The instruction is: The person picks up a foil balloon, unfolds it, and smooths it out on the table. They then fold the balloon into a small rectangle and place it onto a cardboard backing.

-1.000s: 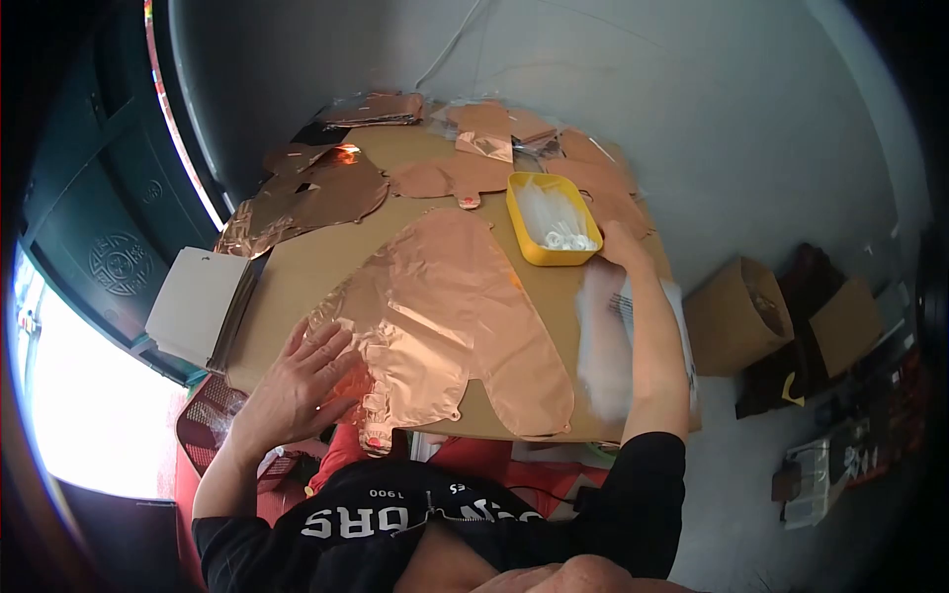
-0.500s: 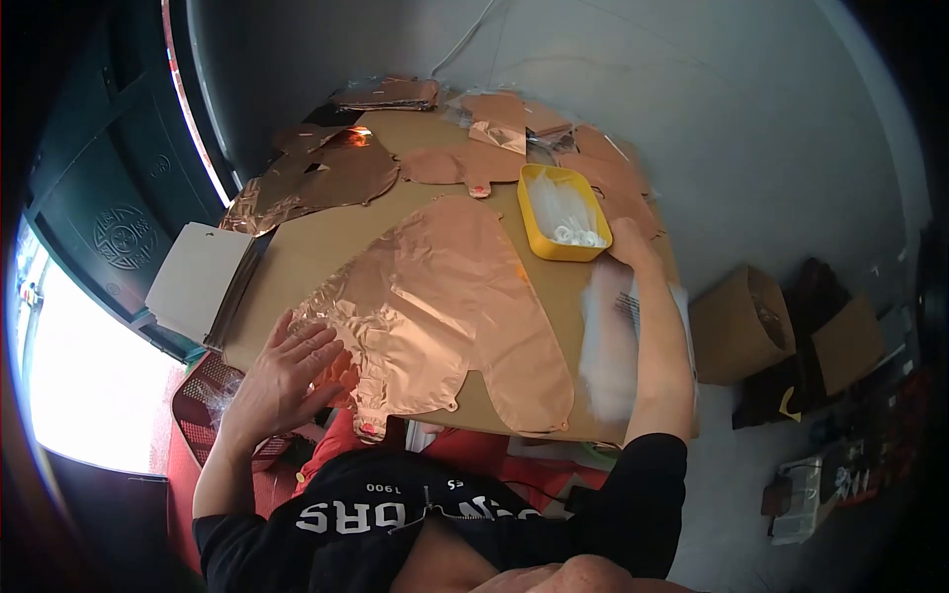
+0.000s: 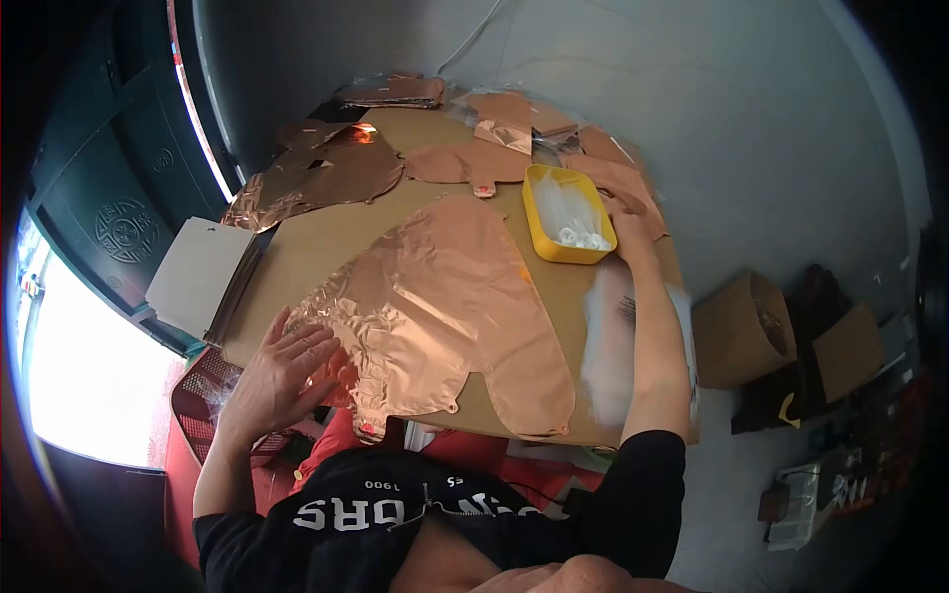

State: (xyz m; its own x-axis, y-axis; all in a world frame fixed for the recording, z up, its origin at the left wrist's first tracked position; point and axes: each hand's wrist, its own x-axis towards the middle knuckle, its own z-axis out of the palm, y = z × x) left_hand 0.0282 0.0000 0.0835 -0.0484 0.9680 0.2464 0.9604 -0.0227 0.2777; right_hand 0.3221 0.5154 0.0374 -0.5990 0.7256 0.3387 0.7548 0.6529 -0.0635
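Note:
A large rose-gold foil balloon (image 3: 435, 296), uninflated and creased, lies across the near half of the table. My left hand (image 3: 287, 381) rests at its left edge with the fingers stretched out and spread, holding nothing. To the right of a yellow plastic box (image 3: 565, 255), my right hand (image 3: 631, 219) reaches over the flat rose-gold foil pieces (image 3: 618, 178) at the back right. Its fingertips are at the foil, partly lost against the similar colour, so I cannot tell their grip. White, thin curled items and clear plastic (image 3: 573, 208) sit inside the yellow box.
Clear plastic bags (image 3: 608, 366) lie under my right forearm. More foil balloons (image 3: 336, 178) and a foil stack (image 3: 395, 94) cover the back. White card sheets (image 3: 203, 277) stand at the left edge, above a red basket (image 3: 198, 405). A cardboard box (image 3: 746, 326) is on the right.
My right hand has moved slightly away from me along the yellow box, onto the foil pieces. The box has shifted a little to the right in view. My left hand stays put.

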